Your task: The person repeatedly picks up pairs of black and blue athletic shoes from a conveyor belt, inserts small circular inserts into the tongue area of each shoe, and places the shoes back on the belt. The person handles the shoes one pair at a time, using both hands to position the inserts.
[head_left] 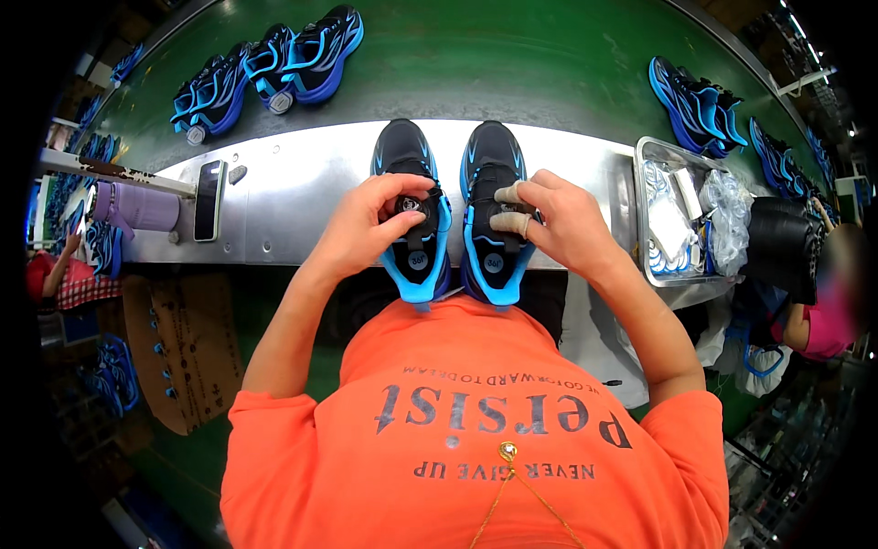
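Two black and blue sneakers stand side by side at the steel table's near edge, toes pointing away from me. My left hand point(366, 224) has its thumb and index finger closed on the tongue of the left sneaker point(403, 145), around a small round badge. My right hand point(558, 220), with beige covers on its thumb and a finger, grips the tongue of the right sneaker point(492, 146). Bright blue collars and a round mark on each insole show below my hands. Part of each tongue is hidden by my fingers.
A phone point(209, 201) and a purple tumbler point(146, 206) are at left. A metal tray point(643, 215) of small parts and plastic bags stands at right. More sneakers point(325, 55) sit on the green belt point(494, 55). A cardboard box point(183, 348) is below left; people work both sides.
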The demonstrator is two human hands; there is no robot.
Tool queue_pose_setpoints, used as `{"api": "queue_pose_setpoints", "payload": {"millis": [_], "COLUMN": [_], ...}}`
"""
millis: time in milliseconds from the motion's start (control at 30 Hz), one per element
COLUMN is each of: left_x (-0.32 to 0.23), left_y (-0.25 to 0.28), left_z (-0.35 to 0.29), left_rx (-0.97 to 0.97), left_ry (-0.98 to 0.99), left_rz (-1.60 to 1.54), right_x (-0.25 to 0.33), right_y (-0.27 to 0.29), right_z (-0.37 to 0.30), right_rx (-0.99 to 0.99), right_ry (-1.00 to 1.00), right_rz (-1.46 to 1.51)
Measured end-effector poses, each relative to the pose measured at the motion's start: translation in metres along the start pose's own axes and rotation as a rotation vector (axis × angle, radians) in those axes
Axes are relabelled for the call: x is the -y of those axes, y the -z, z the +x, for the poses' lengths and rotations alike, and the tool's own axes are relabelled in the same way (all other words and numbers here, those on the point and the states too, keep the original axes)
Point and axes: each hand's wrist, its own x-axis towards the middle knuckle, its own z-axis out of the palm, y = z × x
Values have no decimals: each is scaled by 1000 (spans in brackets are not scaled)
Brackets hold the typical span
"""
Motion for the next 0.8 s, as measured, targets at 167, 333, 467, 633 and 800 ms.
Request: {"api": "queue_pose_setpoints", "payload": {"millis": [167,333,467,633,800], "left_x": [-4,-12,-17,4,-16], "left_y": [-4,6,-8,6,-4], "left_z": [2,3,3,4,-2], "left_rx": [-2,29,-125,78,-170], "left_ry": [26,23,-41,79,-122], "left_rz": [197,91,287,-114,376], "right_x": [-5,-3,-8,-1,-4], "right_y": [-1,3,4,-16,9], "right_z": [0,3,2,-4,2], "right_rx": [-1,-22,41,-157,46], "right_ry": [111,65,177,25,78], "right_rz": [155,13,225,-73,128]}}
